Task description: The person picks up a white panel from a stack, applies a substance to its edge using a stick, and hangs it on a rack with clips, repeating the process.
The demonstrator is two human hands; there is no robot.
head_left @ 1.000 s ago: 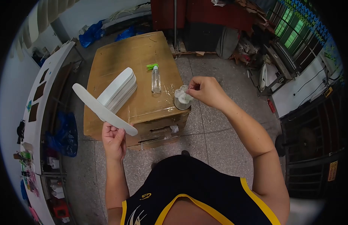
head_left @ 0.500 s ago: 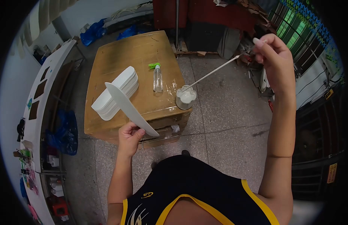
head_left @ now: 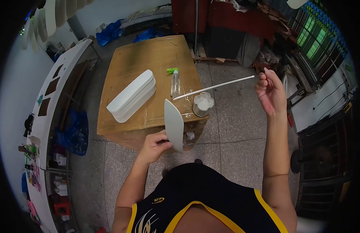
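Note:
My left hand [head_left: 154,148] pinches the lower edge of a thin, flat white strip [head_left: 174,126] with tapering ends, held nearly upright. Behind it, a stack of similar long white strips with rounded ends [head_left: 133,97] lies on the cardboard box [head_left: 123,62]. My right hand [head_left: 272,93] is raised at the right with its fingers closed, at the far end of a long white stick [head_left: 215,87]; the exact grip is hard to make out. The stick's other end points left, above the box. Below it stands a scalloped cup of white paste [head_left: 203,104] on the box's corner.
A clear bottle with a green top [head_left: 175,83] stands on the box. A long white table [head_left: 52,89] runs along the left, with a blue plastic bag [head_left: 77,134] beside it. A black fan-like object [head_left: 323,157] stands at the right.
My right hand has come down, and the stick has left the cup, now swung across above it. My left hand has moved right and turned the strip more upright. The view has shifted slightly.

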